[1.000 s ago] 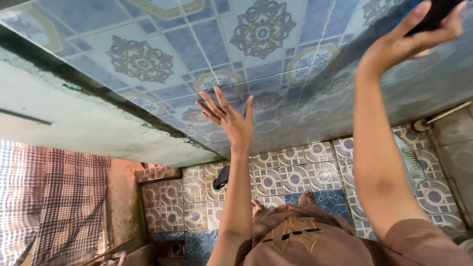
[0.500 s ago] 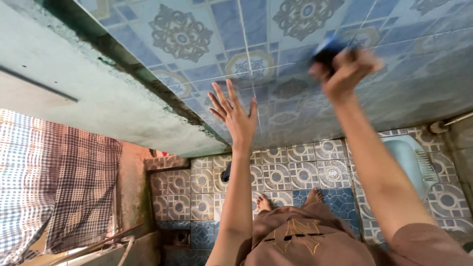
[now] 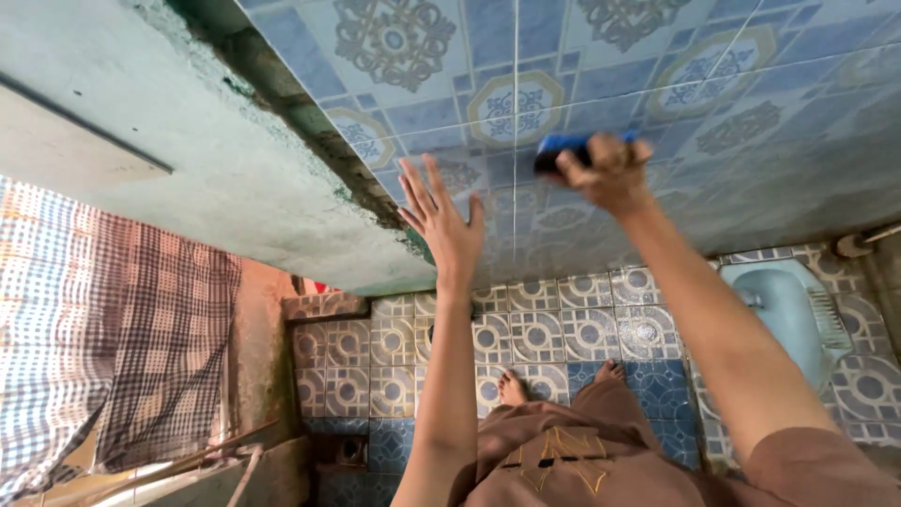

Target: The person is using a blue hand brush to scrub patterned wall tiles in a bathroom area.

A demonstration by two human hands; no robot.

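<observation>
Right hand (image 3: pixel 605 174) with fingers closed round a blue scrubbing brush (image 3: pixel 563 145), brush pressed on the blue patterned wall tiles (image 3: pixel 657 103), left hand (image 3: pixel 441 225) just beside it, fingers spread open and flat against the same wall, bare feet on tiled floor (image 3: pixel 526 338) below, pale blue squat toilet (image 3: pixel 784 305) at right.

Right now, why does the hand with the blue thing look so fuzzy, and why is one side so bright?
Head view: the right hand and its blue brush are smeared by motion blur, while the left hand, fingers spread on the tiled wall, looks sharper. Head view: daylight glows through the checked curtain at left; the wide lens tilts the walls.
</observation>
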